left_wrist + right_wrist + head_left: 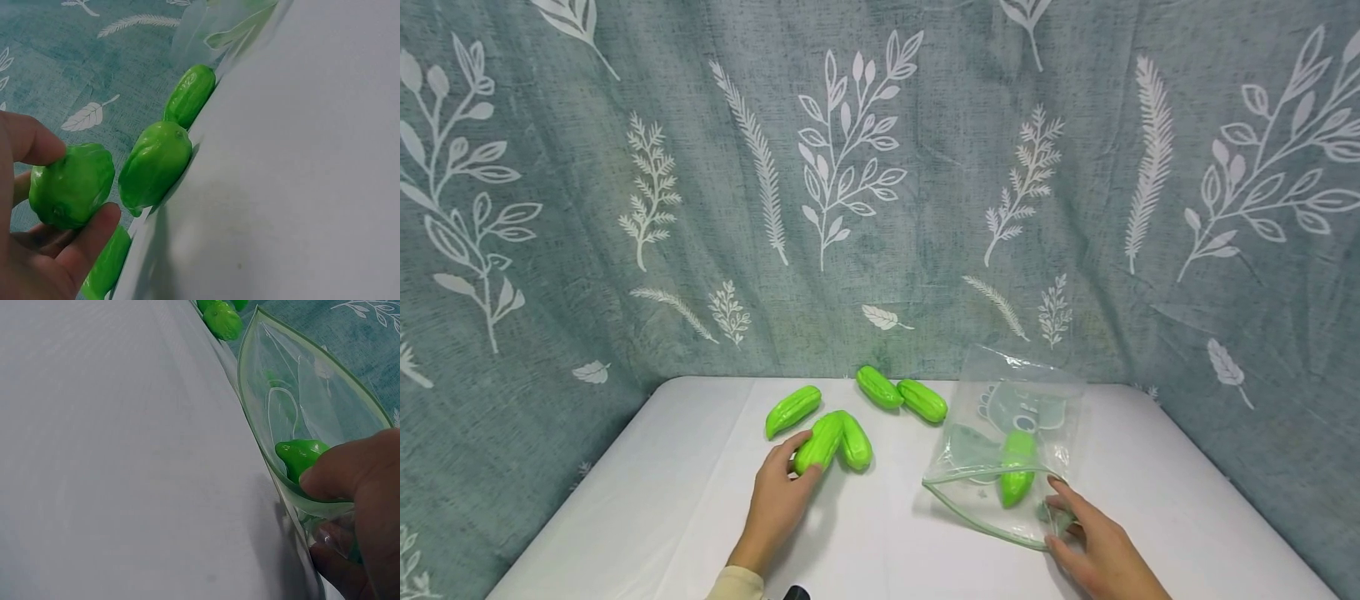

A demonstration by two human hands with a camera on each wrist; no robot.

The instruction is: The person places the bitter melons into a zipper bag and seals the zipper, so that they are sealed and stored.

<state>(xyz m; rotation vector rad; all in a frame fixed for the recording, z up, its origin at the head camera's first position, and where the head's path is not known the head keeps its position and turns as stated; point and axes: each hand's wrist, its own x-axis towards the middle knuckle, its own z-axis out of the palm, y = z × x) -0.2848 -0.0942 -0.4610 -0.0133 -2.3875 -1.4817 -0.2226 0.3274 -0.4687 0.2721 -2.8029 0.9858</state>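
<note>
My left hand [777, 498] grips a glossy, ridged green cucumber-like vegetable [822, 442] between thumb and fingers. A similar green vegetable [856, 443] lies right beside it, and another [793, 408] rests just behind the hand. On the right of the white table, a clear zip bag [951, 442] with a green rim and a printed pattern has its mouth facing me, spread apart. One green vegetable [1018, 479] lies inside it. My right hand [1101, 546] pinches the right corner of the bag's mouth, thumb at the rim in the right wrist view.
Two more green vegetables [878, 387] lie end to end near the table's back edge, left of the bag. A blue-green curtain [880, 275] with white leaf prints hangs behind and at both sides of the white table [692, 467]. A small black object [796, 592] shows at the bottom edge.
</note>
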